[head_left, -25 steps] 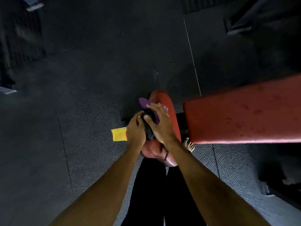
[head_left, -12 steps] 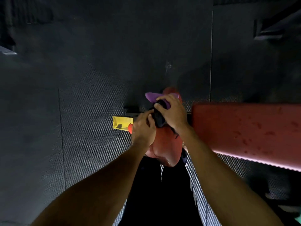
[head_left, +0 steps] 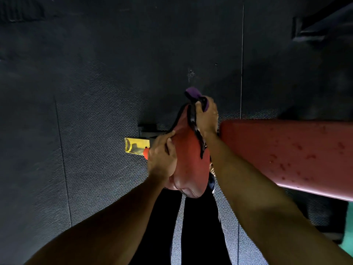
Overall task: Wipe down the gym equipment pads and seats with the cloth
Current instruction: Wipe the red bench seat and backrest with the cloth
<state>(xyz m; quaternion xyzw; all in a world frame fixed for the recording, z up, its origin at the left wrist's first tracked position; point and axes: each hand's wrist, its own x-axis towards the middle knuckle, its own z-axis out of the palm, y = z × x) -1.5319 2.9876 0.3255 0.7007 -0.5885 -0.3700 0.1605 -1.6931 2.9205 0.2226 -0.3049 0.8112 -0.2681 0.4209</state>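
Observation:
A red seat pad sits in the middle of the head view, with a long red bench pad to its right, spotted with droplets. My right hand is at the seat's far end and grips a purple cloth. A dark twisted strip hangs from that hand across the seat. My left hand is curled at the seat's left edge, thumb and fingers pinching the thin dark strip that runs up to my right hand.
A yellow bar with an orange knob sticks out left of the seat, below a black frame piece. Dark rubber floor mats surround the bench. My dark trouser legs are below the seat. Another machine frame stands top right.
My hands were together over the seat; now they are apart. The right hand moved to the far end with the purple cloth, and the dark strip stretches between the hands.

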